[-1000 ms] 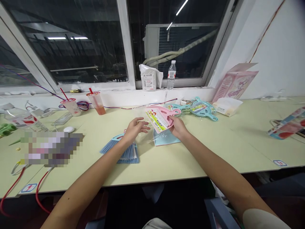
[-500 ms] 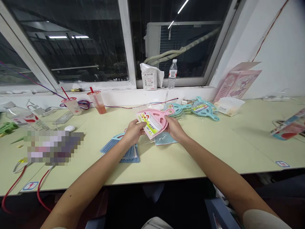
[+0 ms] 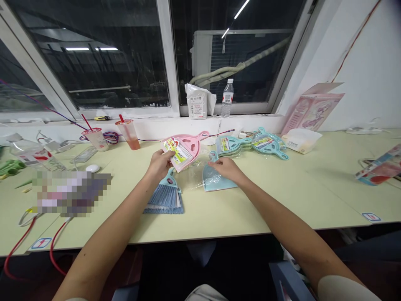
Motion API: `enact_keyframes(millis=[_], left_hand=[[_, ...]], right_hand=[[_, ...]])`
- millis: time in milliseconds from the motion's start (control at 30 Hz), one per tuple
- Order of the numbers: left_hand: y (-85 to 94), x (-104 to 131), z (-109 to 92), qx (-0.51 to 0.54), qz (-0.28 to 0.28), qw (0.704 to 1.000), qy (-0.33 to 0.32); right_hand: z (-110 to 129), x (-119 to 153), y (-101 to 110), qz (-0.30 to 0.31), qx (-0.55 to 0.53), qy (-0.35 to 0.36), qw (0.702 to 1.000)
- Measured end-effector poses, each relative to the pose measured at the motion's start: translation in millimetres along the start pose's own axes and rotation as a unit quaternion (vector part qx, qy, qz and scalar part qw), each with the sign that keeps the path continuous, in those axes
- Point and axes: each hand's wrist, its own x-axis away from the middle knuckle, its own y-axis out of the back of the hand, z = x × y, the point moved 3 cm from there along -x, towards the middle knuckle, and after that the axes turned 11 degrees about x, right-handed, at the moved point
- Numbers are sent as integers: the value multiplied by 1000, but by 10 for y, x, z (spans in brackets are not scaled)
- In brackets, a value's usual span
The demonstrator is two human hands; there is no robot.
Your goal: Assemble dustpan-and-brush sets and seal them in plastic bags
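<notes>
Since L hand (image 3: 159, 164) holds pink dustpan (image 3: 194, 145) by broad end, handle's free @ 2 o'clock; R hand (image 3: 229, 168) @ blue dustpan (image 3: 217, 183), grip unclear.

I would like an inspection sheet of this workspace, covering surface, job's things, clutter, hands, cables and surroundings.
Surface: pale table; no spill seen.
Job's things: pink dustpan set held; blue brush and blue dustpan on the table; teal sets behind.
Clutter: two drink cups with red straws.
Hands: left hand grasps the pink set; right hand at the blue dustpan's handle, hold unclear.
Cables: red cables cross the front edge at left.
Surroundings: dark window; water bottle on the sill.
</notes>
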Motion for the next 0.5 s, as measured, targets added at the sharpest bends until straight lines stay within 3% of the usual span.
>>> enact_keyframes(millis=[100,200,267,367,500], left_hand=[[33,-39,22,3,0,1000,2],[26,-33,35,1,4,1000,11],[14,-20,31,-6,4,1000,21],[5,-10,22,-15,-4,999,37],[22,-24,51,-25,-4,997,68]], right_hand=[[-10,3,-94,31,-7,-2,1000],[-53,-81,-12,34,-99,-47,993],[-105,-171,130,24,-227,-91,969],[-201,-317,394,22,-399,-98,911],[-404,-444,687,-10,-487,-80,869]])
